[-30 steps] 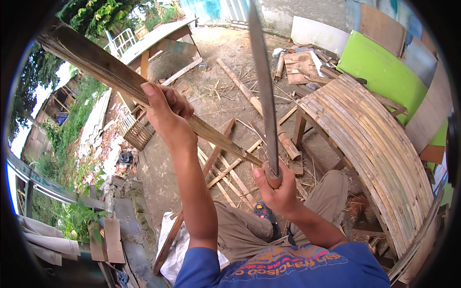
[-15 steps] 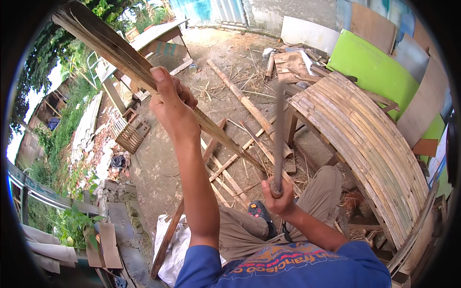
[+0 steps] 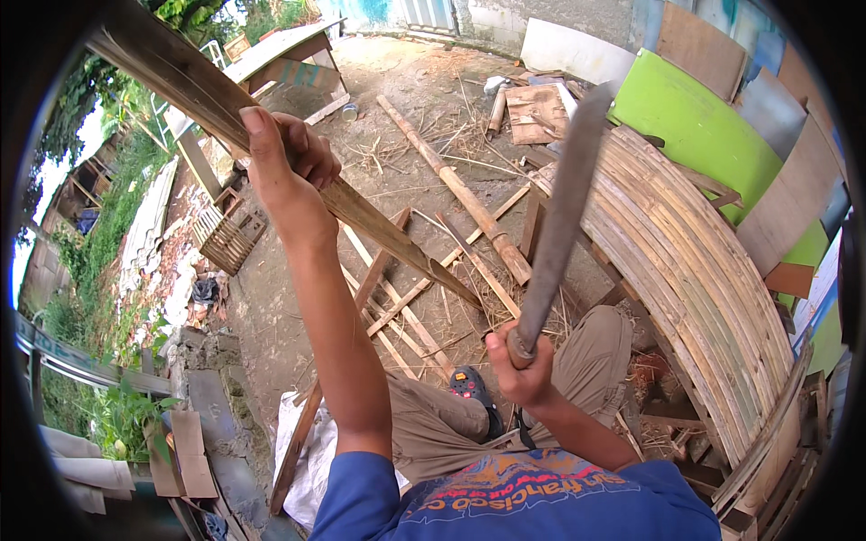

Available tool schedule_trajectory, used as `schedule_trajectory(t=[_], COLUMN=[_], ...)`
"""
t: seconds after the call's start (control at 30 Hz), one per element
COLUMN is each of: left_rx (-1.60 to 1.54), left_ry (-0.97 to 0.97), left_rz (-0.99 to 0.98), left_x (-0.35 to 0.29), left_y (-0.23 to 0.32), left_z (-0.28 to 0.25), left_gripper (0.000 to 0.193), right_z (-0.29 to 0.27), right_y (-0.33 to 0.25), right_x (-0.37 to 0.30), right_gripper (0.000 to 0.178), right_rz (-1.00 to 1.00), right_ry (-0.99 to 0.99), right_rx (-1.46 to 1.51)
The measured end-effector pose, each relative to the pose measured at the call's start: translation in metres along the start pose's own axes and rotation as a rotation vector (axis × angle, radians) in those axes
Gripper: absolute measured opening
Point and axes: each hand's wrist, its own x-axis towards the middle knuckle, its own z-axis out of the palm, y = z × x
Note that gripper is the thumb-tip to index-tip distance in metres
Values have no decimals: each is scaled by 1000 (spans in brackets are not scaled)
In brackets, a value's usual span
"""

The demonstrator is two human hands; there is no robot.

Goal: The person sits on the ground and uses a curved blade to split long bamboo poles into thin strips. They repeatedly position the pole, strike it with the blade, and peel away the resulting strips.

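Note:
My left hand point(image 3: 293, 176) grips a long, rough wooden pole point(image 3: 379, 230) above its middle, thumb lying along the upper side. The pole slants from the upper left down toward the ground in front of me, narrowing at its lower end. Closed around the handle of a machete point(image 3: 566, 207), my right hand point(image 3: 523, 370) is just above my right knee. The machete's long, dark blade points up and away, its broad side showing, apart from the pole.
At the right lies a curved panel of bamboo slats point(image 3: 695, 270) on a wooden frame. A thick bamboo pole point(image 3: 451, 185) and several strips point(image 3: 406, 316) lie on the littered ground. Green and brown boards point(image 3: 695, 126) lean farther back; a slatted crate point(image 3: 225, 239) stands left.
The machete blade has turned from a blurred, edge-on, upright pose to show its flat side, tipping rightward. My left hand and the wooden pole have shifted slightly left in view.

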Motion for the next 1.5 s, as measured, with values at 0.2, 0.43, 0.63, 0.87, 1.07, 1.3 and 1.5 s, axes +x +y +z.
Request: schedule_trajectory(t=[0.2,0.43,0.63,0.87,1.07,1.3,1.5], left_rx=[-119,-129,-37,67,110,47,128], left_ry=[-229,-153,-18,120,170,172,240], left_rz=[-43,-48,-44,34,80,71,98], left_x=[22,23,4,-16,-23,-24,-18], left_y=[-6,-5,7,19,18,21,18], left_z=[-43,-61,-36,-28,-33,-33,-49], left_gripper=[70,70,69,70,70,68,67], right_z=[-2,20,38,56,44,42,52], right_y=[94,36,65,46,110,151,124], right_x=[-66,-18,13,11,19,10,19], right_gripper=[38,37,31,25,25,26,27], right_rz=[351,250,232,310,351,427,355], right_ry=[-71,-136,-233,-367,-278,-213,-354], right_rx=[-315,-209,-264,-248,-320,-287,-332])
